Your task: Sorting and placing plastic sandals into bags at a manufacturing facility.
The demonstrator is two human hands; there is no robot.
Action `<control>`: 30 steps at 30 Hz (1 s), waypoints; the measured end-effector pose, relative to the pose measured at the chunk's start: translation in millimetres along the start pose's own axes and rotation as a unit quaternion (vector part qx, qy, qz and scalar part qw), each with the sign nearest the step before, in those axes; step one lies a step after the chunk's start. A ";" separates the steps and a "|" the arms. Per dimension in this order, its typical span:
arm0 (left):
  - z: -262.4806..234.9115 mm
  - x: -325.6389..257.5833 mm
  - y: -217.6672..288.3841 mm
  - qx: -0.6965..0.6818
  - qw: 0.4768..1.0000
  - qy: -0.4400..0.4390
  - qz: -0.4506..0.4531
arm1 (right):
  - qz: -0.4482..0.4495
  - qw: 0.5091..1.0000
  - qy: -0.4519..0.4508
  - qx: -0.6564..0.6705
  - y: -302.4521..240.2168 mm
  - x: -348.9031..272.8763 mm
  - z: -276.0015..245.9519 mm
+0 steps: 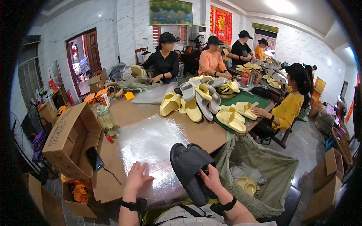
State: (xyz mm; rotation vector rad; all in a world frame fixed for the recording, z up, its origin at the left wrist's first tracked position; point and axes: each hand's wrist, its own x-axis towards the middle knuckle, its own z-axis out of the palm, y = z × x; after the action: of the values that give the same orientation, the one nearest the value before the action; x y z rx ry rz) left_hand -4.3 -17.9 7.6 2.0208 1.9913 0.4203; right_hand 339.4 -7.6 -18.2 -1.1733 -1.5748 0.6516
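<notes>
A pair of black slide slippers, stacked together, is held upright over the table's near edge by my right hand, its fingers closed around the strap side. My left hand lies with fingers spread on a stack of clear plastic bags, just left of the slippers. Beyond the bags is a heap of pale yellow and grey slippers. Below and to the right of my right hand, an open green woven sack contains yellow slippers and clear plastic.
An open cardboard box stands at the left, beside a phone with a cable and a green bottle. Across the table, several co-workers handle slippers; one in yellow sits at the right by a green mat.
</notes>
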 end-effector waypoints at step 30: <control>19.7 -10.1 36.4 -0.066 0.977 0.182 0.083 | -0.095 0.993 -0.052 -0.038 -21.4 -19.9 -26.6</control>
State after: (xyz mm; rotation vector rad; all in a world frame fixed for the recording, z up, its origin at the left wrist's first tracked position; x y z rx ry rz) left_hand 36.8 -28.4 3.5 2.1557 1.9271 0.9972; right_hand 356.5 -37.7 0.8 -1.0426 -1.7868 0.5398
